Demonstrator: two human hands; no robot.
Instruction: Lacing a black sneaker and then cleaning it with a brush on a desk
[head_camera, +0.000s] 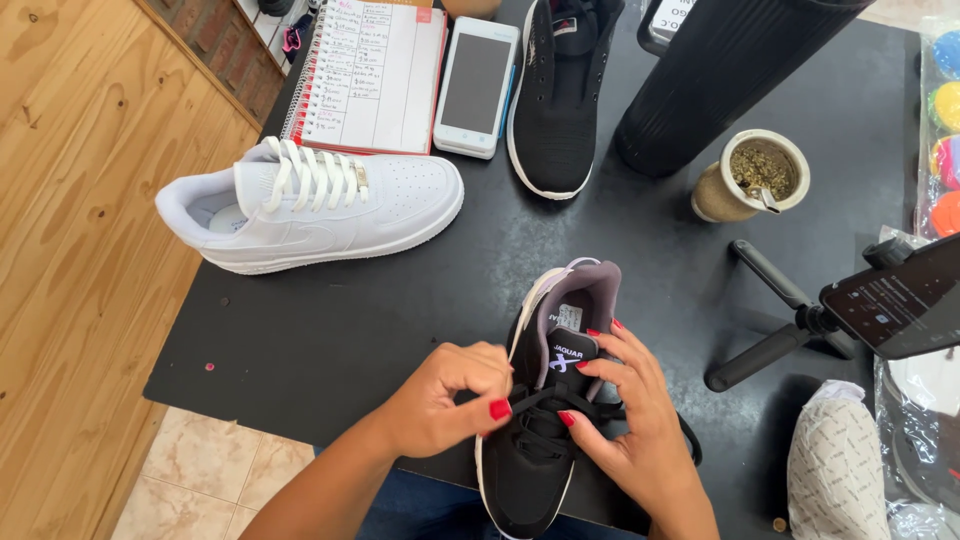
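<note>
While we look down from the head camera, our left hand (440, 400) and right hand (625, 415) meet over a black shoe (535, 455) at the near edge of the dark table (400, 310). The shoe points its toe toward us, its grey-lined opening facing away, its tongue standing up between our hands. Our left hand is curled, fingertips pressed together on a black lace (530, 402) near the top eyelets. Our right hand rests against the shoe's other side, thumb and forefinger pinching the lace where it crosses the tongue, the other fingers spread along the upper

Farther back on the left lies a white sneaker (320, 205) with white laces, toe pointing right. Behind it sits a spiral notebook (370, 75), and just beside that a small white device (476, 85) with a grey screen. Another black shoe (558, 100) stands next to the device. A tall black ribbed flask (720, 75) rises to the right, with a cup of green herb (750, 175) near its base. A phone on a small tripod (850, 310) stands at the right edge, above a white wrapped bundle (835, 465)
</note>
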